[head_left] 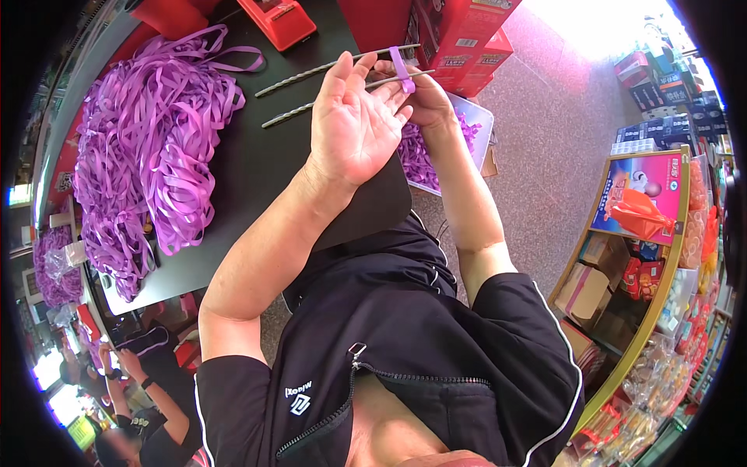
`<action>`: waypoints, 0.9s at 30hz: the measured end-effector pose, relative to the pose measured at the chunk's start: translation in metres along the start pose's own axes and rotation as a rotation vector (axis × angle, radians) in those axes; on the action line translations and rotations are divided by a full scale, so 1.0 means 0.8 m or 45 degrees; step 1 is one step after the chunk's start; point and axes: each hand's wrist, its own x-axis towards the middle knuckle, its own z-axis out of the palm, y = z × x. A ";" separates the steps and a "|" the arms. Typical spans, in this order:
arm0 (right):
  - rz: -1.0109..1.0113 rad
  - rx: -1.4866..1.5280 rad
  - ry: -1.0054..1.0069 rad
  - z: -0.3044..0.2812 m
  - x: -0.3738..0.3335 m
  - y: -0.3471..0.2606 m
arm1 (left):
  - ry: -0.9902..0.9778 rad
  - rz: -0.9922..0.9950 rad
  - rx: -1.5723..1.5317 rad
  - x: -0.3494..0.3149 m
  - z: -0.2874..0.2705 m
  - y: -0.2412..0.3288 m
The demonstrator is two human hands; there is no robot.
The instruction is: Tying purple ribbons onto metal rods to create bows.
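Two slim metal rods (292, 79) with twisted left ends lie almost parallel over the dark tabletop. A purple ribbon (400, 68) is looped around both near their right ends. My left hand (356, 128) has its palm toward me and fingers spread, crossing in front of the rods; its fingertips come near the ribbon. My right hand (428, 95) is closed at the ribbon's lower part, its fingers partly hidden behind the rods and ribbon. A large heap of loose purple ribbon (148, 132) covers the table's left side.
Below my right hand stands a white tub (484, 128) with purple ribbon pieces. A red tool-like object (282, 23) and red boxes (459, 58) are at the far side. A goods shelf (661, 288) is at right. Another person (159, 397) works at lower left.
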 end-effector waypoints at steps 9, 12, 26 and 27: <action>0.136 0.065 -0.042 0.001 -0.012 -0.016 | -0.038 -0.020 0.044 0.001 -0.002 0.000; 0.170 -0.002 0.036 0.020 -0.014 -0.030 | -0.019 -0.012 0.003 0.001 -0.004 0.001; 0.235 -0.567 0.571 0.060 -0.029 -0.076 | -0.141 -0.157 0.167 0.006 -0.004 0.006; 0.253 -0.547 0.486 0.047 -0.034 -0.086 | -0.117 -0.170 0.153 0.007 -0.001 0.006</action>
